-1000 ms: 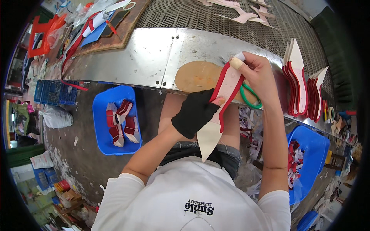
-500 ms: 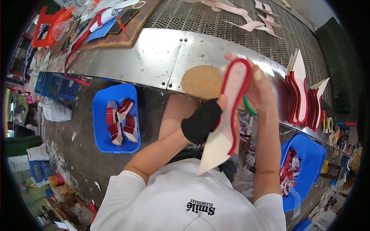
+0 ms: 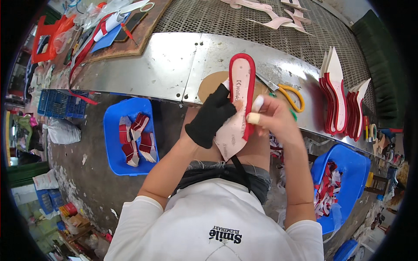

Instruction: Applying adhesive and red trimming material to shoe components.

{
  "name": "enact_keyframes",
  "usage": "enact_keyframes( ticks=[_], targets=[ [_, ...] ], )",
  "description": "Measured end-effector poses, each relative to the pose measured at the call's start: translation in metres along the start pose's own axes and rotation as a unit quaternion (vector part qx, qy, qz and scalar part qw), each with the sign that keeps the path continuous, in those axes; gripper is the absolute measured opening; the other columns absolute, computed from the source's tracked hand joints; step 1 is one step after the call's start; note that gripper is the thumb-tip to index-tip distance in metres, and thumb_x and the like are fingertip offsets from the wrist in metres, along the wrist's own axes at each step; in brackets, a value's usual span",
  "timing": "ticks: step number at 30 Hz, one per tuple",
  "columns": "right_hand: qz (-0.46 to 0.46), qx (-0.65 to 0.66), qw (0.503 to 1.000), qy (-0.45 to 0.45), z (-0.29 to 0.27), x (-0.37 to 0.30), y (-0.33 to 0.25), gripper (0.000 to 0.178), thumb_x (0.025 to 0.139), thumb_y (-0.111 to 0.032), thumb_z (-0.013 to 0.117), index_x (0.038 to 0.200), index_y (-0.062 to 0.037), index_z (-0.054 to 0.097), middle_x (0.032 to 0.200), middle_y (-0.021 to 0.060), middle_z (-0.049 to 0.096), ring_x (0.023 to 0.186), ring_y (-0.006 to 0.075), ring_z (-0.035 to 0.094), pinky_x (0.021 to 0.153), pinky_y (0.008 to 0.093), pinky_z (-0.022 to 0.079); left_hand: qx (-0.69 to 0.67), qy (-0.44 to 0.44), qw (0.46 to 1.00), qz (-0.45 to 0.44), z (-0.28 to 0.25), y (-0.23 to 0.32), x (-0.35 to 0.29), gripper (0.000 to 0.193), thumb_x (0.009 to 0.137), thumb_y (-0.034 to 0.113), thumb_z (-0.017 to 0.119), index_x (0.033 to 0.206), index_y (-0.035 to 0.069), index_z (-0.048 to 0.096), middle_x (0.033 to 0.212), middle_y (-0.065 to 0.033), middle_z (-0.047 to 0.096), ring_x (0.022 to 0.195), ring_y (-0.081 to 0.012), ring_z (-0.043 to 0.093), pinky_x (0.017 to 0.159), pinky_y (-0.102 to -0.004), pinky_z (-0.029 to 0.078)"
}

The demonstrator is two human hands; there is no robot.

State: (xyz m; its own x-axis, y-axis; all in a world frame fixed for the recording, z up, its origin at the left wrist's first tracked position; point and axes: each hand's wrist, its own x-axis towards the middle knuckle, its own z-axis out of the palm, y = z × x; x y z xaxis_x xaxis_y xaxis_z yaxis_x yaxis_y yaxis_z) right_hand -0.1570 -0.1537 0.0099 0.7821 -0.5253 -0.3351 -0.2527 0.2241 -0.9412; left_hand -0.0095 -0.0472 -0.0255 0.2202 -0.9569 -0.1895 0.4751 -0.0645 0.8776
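A long insole-shaped shoe piece, pale pink with a raised red edge, stands between my hands above my lap, rounded end up and pointed end down. My left hand, in a black fingerless glove, grips it from its left side. My right hand, with pale tape around the fingertips, is closed on the red edge along the lower right side. Scissors with yellow handles lie on the metal tabletop just beyond my right hand. A brown oval board is partly hidden behind my left hand and the piece.
Two stacks of similar red-edged pieces stand on the table's right. Pale cut parts lie on the mesh top. A blue bin at left holds red-and-white bundles; another blue bin at right holds scraps. Tools lie on a brown board.
The shoe piece has been turned, so its printed face now shows and its pale tip has swung upward. My right hand has moved from behind its upper part to its lower right edge, uncovering the scissors.
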Motion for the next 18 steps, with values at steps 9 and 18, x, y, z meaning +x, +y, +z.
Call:
enact_keyframes(
  ticks=[9,18],
  targets=[
    [-0.201,0.060,0.971,0.112,-0.029,0.041,0.008,0.017,0.087,-0.020,0.063,0.082,-0.0037,0.064,0.060,-0.0034,0.055,0.045,0.0026,0.047,0.040,0.0184,0.035,0.146,-0.108,0.983,0.031,0.007,0.002,-0.005,0.055,0.086,0.013,0.061,0.135,0.003,0.038,0.117,-0.0058,0.055,0.105,-0.0134,0.051,0.091,-0.0300,0.042],
    [-0.241,0.031,0.913,0.328,-0.019,0.025,-0.018,0.032,0.083,-0.016,0.068,0.108,0.0018,0.061,0.082,0.0017,0.063,0.067,0.0081,0.058,0.054,0.0204,0.044,0.357,-0.121,0.911,0.168,-0.012,0.007,-0.018,0.034,0.074,0.013,0.072,0.105,0.002,0.063,0.100,-0.0111,0.061,0.089,-0.0238,0.060,0.078,-0.0320,0.046]
  ],
)
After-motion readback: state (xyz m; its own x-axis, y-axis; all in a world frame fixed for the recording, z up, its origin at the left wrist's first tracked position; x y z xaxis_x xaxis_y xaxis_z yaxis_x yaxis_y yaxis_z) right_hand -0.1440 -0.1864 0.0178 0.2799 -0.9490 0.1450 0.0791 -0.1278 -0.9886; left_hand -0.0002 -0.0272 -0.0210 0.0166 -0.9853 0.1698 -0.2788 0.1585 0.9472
